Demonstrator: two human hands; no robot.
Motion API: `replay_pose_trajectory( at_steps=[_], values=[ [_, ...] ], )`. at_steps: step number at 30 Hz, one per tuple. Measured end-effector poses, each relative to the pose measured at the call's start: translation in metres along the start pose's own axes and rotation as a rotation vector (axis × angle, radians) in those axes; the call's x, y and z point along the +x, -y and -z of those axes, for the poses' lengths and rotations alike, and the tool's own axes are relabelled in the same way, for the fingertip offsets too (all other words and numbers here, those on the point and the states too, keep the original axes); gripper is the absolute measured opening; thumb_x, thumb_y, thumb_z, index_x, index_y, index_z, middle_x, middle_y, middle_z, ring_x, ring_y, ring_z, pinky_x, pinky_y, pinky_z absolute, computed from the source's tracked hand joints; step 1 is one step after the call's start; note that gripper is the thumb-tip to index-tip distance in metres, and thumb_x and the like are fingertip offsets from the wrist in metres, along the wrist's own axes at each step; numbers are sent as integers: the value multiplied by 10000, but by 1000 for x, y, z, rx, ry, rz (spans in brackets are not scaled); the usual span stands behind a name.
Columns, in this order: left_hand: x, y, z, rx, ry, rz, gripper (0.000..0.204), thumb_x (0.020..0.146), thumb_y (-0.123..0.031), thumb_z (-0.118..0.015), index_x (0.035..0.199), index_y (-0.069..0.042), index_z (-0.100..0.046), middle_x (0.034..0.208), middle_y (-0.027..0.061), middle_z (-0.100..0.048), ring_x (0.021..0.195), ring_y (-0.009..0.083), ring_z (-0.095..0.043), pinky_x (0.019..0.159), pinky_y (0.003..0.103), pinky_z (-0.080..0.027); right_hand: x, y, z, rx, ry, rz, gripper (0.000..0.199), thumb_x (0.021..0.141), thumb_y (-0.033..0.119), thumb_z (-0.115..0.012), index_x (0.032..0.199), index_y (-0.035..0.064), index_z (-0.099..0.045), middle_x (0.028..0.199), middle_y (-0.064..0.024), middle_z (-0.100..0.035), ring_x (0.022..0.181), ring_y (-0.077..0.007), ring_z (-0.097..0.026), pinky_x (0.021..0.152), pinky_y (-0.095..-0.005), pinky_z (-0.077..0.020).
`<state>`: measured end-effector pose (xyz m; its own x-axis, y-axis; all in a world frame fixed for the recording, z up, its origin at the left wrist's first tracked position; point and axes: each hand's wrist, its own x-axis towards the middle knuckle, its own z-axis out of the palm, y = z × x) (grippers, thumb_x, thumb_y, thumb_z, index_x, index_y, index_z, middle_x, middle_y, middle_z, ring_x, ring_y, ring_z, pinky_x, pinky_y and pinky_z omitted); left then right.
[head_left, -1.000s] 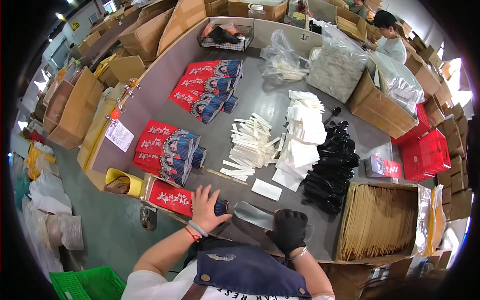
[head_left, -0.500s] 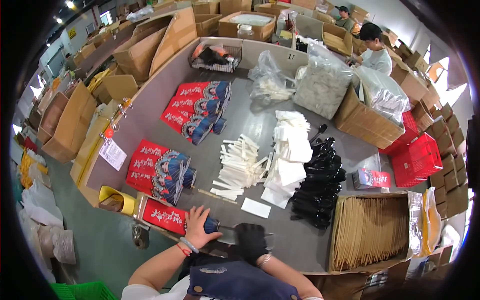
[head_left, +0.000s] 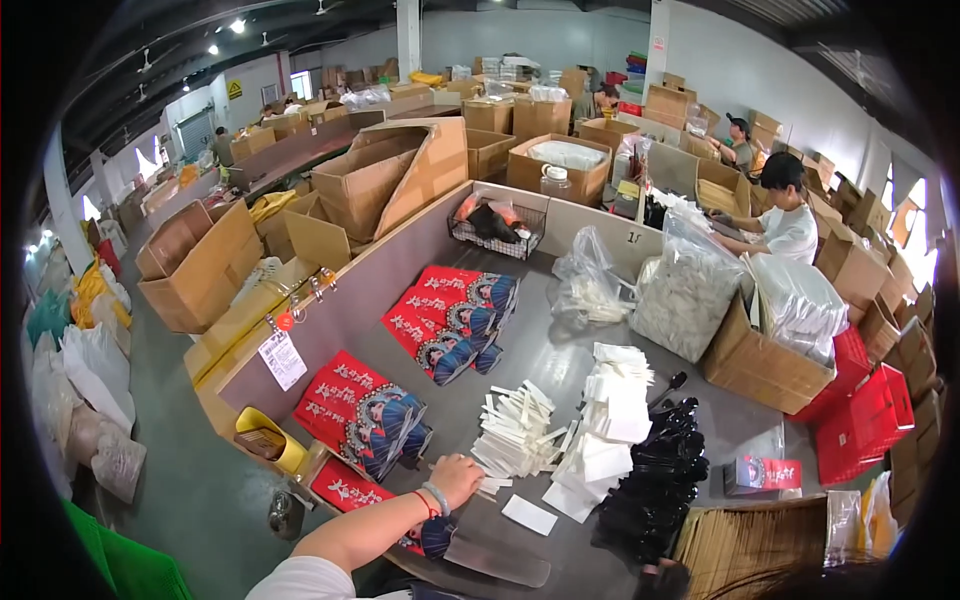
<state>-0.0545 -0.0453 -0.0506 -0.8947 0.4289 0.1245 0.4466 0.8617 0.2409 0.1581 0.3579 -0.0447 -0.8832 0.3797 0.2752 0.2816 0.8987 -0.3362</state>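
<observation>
My left hand [head_left: 455,480], bare with a bracelet, is at the near end of a pile of white strips [head_left: 515,432]. Its fingers are bent together; whatever lies under their tips is hidden. Below my forearm lies a red and blue printed piece [head_left: 345,487], and a clear flat sheet [head_left: 495,558] extends to its right. A dark shape [head_left: 668,580] at the lower edge, beside the box of sticks [head_left: 755,545], appears to be my black-gloved right hand; its fingers cannot be made out. Right of the strips are folded white sheets [head_left: 610,420] and black-wrapped pieces [head_left: 660,470].
Two stacks of red printed pieces [head_left: 350,405] lie on the left. A wire basket [head_left: 497,228], clear bags [head_left: 690,290] and a carton [head_left: 765,355] stand farther back. Red baskets [head_left: 865,425] are at the right. A yellow container [head_left: 270,440] sits at the left edge. Other people work beyond.
The view has tilted up. My left hand has left the red printed piece and moved to the white strips. My right hand has moved from the clear sheet toward the box of sticks.
</observation>
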Motion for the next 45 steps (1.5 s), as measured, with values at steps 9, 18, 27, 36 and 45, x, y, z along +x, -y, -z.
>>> replay_pose_trajectory(
  at_steps=[9, 18, 27, 36, 45],
  values=[
    [5, 12, 6, -7, -160, -132, 62, 713, -200, -690, 686, -156, -656, 753, 14, -607, 776, 242, -589, 660, 403, -449, 28, -72, 97, -301, 33, -613, 505, 886, 332, -568, 1235, -32, -530, 1268, -243, -534, 1213, -393, -461, 1022, -480, -372],
    [3, -33, 16, -255, -167, -68, 66, 704, -129, -728, 715, -110, -666, 683, 67, -589, 673, 292, -588, 592, 388, -465, 40, -99, 80, -306, -23, -695, 191, 859, 200, -608, 952, 33, -610, 998, -143, -586, 967, -314, -562, 857, -436, -453],
    [8, -65, 4, -341, 38, -335, 97, 740, -125, -700, 793, -69, -642, 966, 71, -609, 906, 286, -570, 806, 370, -486, 57, -87, 82, -350, 133, -836, 108, 871, 89, -564, 905, -13, -578, 963, -183, -570, 926, -343, -564, 824, -429, -465],
    [3, -58, -1, -258, 110, -384, 102, 740, -117, -691, 809, -60, -641, 1033, 77, -610, 949, 280, -557, 873, 359, -461, 58, -82, 79, -438, 79, -800, 111, 881, 82, -553, 948, -3, -576, 982, -169, -561, 915, -337, -562, 804, -417, -483],
    [-1, -60, 0, -330, 126, -363, 116, 733, -113, -706, 806, -58, -634, 1023, 96, -617, 937, 292, -571, 860, 378, -468, 66, -76, 85, -484, 217, -850, 180, 906, 158, -579, 1012, 14, -584, 1036, -136, -566, 983, -285, -575, 827, -386, -505]
  ],
)
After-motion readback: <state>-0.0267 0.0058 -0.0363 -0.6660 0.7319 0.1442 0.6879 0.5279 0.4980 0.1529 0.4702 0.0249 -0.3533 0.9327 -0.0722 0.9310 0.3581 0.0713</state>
